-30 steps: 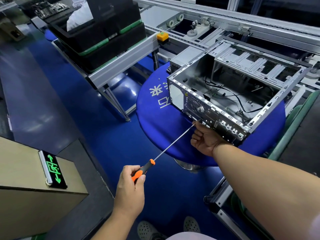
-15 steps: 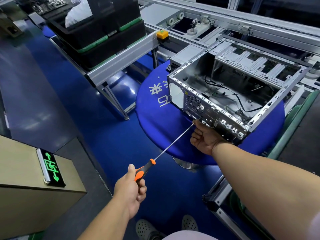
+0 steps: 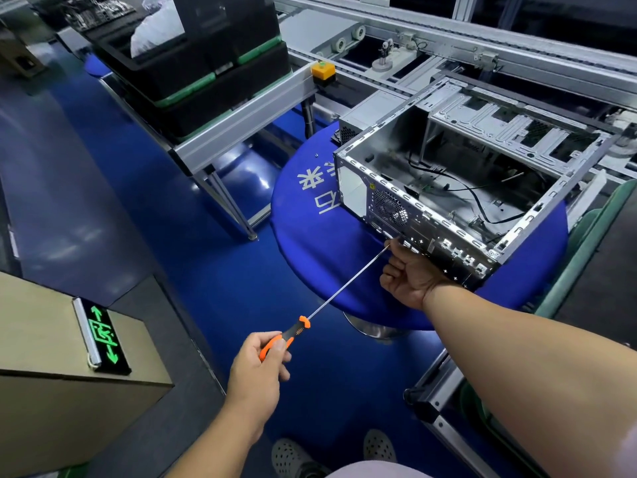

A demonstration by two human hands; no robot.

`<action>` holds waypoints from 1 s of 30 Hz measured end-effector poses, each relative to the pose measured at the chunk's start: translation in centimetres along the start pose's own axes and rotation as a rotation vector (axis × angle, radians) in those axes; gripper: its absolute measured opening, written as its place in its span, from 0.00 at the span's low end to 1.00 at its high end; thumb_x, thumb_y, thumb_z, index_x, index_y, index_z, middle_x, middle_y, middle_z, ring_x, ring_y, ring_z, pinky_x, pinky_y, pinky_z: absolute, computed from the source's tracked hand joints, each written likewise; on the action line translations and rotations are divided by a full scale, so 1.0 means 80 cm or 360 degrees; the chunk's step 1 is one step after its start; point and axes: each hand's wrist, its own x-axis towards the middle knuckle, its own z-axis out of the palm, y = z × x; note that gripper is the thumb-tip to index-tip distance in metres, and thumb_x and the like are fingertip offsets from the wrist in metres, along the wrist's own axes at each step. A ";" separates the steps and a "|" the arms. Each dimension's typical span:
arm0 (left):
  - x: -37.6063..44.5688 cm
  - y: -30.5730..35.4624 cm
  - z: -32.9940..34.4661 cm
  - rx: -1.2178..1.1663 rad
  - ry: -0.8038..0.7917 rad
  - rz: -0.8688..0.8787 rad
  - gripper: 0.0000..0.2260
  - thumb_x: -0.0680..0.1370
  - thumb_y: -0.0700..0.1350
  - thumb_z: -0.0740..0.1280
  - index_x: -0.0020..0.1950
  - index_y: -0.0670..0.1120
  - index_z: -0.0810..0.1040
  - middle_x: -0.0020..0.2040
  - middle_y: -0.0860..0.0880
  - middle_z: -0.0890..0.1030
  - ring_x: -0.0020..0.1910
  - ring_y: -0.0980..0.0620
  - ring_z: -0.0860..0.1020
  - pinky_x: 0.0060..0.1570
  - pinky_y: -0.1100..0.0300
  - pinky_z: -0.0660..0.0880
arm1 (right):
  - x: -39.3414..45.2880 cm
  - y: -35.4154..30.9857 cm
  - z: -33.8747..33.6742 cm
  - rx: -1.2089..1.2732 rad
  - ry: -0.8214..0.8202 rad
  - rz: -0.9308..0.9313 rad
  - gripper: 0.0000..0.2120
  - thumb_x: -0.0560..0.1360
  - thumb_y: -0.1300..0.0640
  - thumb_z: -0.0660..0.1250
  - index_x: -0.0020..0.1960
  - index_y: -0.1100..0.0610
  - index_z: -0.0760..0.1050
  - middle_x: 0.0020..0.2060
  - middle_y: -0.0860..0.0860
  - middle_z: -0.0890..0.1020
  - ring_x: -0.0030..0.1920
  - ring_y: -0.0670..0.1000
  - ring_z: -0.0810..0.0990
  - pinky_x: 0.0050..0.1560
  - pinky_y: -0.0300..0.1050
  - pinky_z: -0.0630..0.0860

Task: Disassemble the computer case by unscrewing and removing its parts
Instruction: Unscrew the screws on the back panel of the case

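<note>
Left hand [image 3: 256, 369] regripped w/ thumb over long orange-black handled screwdriver [image 3: 339, 291]; right hand [image 3: 410, 276] curled, pinching shaft tip at open silver metal computer case [image 3: 444, 215].

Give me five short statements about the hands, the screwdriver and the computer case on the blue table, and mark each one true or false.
1. The left hand grips the orange and black handle of the screwdriver. True.
2. The screwdriver's tip points at the rear panel of the computer case. True.
3. The right hand lies flat on top of the case. False: it is at the rear panel by the screwdriver's tip, fingers curled around the shaft there.
4. The case is closed by a side panel. False: its upper side is open, with black cables visible inside.
5. The case sits on a round blue table with white characters. True.
</note>
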 end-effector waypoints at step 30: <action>-0.005 0.007 -0.004 -0.0167 0.0081 0.0016 0.08 0.84 0.44 0.69 0.54 0.58 0.84 0.47 0.50 0.87 0.38 0.53 0.83 0.34 0.60 0.77 | -0.005 0.000 0.003 0.0010 0.0013 -0.0033 0.06 0.76 0.49 0.72 0.49 0.51 0.78 0.27 0.46 0.57 0.28 0.46 0.56 0.29 0.38 0.63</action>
